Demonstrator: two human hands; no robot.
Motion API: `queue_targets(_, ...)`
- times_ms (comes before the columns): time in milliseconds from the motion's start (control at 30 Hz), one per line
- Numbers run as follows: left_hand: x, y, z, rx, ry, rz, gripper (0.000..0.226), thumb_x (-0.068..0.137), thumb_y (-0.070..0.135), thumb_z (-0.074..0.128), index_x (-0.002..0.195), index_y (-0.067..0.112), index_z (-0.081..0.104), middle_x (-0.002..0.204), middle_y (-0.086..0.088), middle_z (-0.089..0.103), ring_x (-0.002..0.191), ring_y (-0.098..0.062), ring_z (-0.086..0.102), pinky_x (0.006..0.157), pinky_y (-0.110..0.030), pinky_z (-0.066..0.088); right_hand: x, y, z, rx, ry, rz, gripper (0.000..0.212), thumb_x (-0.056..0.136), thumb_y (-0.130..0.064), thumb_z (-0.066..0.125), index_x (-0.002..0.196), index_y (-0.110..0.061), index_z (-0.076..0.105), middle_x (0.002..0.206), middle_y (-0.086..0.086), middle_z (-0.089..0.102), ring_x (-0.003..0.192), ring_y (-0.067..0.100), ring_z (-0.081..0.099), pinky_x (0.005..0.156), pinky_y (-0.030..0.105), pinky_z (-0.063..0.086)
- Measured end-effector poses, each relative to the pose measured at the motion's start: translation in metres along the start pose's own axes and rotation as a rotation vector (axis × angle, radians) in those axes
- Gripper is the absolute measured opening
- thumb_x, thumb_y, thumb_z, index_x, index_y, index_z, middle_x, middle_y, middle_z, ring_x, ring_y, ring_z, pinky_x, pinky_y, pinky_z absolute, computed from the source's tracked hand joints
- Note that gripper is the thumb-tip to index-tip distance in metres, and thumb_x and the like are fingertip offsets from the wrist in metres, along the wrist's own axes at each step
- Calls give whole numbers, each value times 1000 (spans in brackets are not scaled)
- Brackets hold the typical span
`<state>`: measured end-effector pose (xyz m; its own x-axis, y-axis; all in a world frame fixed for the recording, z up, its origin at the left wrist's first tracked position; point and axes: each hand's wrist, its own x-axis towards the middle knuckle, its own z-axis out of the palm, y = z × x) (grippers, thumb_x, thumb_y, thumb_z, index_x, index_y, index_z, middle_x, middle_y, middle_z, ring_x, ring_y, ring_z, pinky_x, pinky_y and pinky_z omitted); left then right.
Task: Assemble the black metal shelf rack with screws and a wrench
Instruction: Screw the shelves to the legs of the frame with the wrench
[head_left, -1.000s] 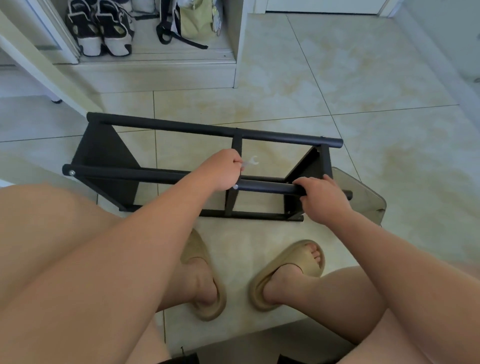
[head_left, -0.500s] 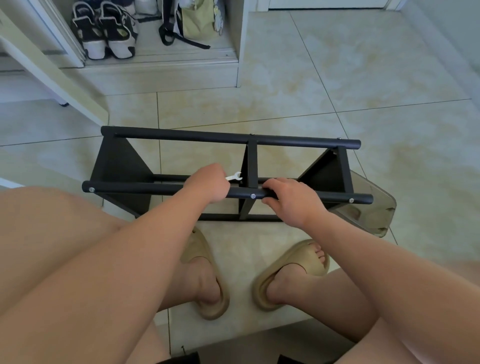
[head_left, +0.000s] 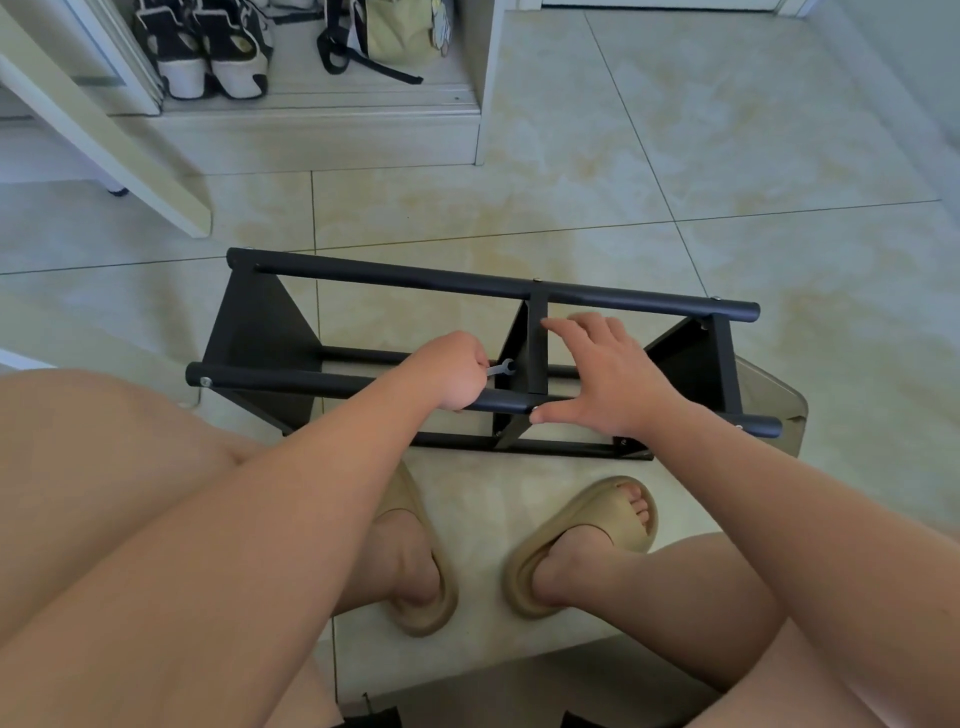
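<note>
the rack sits on the tiled floor just ahead of the person's feet, its long bars running left to right. it reads as thin black painted metal: stiff, and probably light enough to tip or slide with one hand. the smooth tubes could slip under a palm, and the frame could skate on tile. the best hold, i'd judge, is on the near bar close to a joint, or on the middle panel, where a push goes into the frame rather than flexing a tube. the end panels look like thin-edged sheet, so they are poorer to grip. a screw shows at the left tip of the near bar.

the wrench is small, flat and silver, easy to fumble. its open end points right and lies just beside the middle panel. whether it sits on a bolt i cannot tell.

the left hand is fisted round the wrench handle, just above the near bar. the right hand is spread flat and holds nothing. its fingertips reach the middle panel and its thumb rests on the near bar at the joint, seemingly bracing the frame.

beige slippers are on the feet below, and shoes stand on a ledge well beyond.
</note>
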<state>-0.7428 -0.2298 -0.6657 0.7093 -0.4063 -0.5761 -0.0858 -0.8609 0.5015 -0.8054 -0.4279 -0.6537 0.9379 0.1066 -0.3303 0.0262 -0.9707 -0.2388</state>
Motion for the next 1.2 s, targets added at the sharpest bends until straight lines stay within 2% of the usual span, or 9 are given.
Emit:
queue_targets(67,1,0,-2,-2,-24,2,25,96,5,48,107,5,70,103,-19,69,90,-32,68,84,-40,54,5,4,1,-75,7,-69,121,67,-81,68,161,-31,11,168,5,8,154,31,4,121,51,14)
queue_targets(133,2,-1,-3,-8,-50,8,25,97,7,48,108,6,70,102,-17,70,89,-30,69,84,-39,54,13,8,1,-127,-28,-96,129,61,-92,54,162,-34,0,169,5,-12,155,31,-15,123,52,0)
queue_targets(300,4,-3,-10,-23,-138,17,29,100,14,44,107,10,73,97,-14,72,90,-27,70,81,-34,51,32,18,0,-263,-99,-128,139,48,-107,35,155,-40,-23,162,7,-35,148,32,-34,120,59,-16)
queue_targets(533,12,-4,-17,9,-222,16,28,97,15,49,93,17,77,88,-6,75,91,-20,68,87,-35,50,38,24,8,-239,-59,-155,135,47,-109,27,154,-43,-23,165,6,-28,152,30,-25,119,61,-14)
queue_targets(700,18,-7,-15,-59,-95,2,23,93,13,55,95,8,77,103,-16,72,100,-31,65,88,-40,51,39,26,10,-201,-31,-164,135,47,-109,30,156,-43,-18,166,5,-25,152,29,-24,119,61,-15)
queue_targets(833,23,-7,-16,-134,-72,38,22,91,14,61,80,27,75,82,7,69,83,-15,62,67,-26,45,38,26,12,-185,-17,-166,136,47,-109,30,157,-43,-15,167,5,-23,152,28,-25,119,59,-17)
queue_targets(933,23,-2,-14,-266,-78,41,24,88,15,65,74,34,72,76,11,65,75,-8,59,70,-26,49,38,26,13,-176,-12,-164,136,47,-109,30,157,-43,-13,167,5,-23,152,28,-25,120,59,-17)
queue_targets(1100,27,9,-7,-554,-85,-85,9,92,21,65,97,18,72,90,2,76,85,-9,71,76,-27,56,38,26,12,-175,-5,-168,135,48,-108,32,158,-42,-12,167,5,-22,153,28,-24,120,59,-15)
queue_targets(1200,30,15,-4,-687,-50,-206,7,95,21,64,97,14,65,75,1,76,72,-10,73,73,-27,58,39,26,13,-178,-6,-168,135,48,-108,32,158,-42,-12,167,4,-23,153,28,-24,120,59,-16)
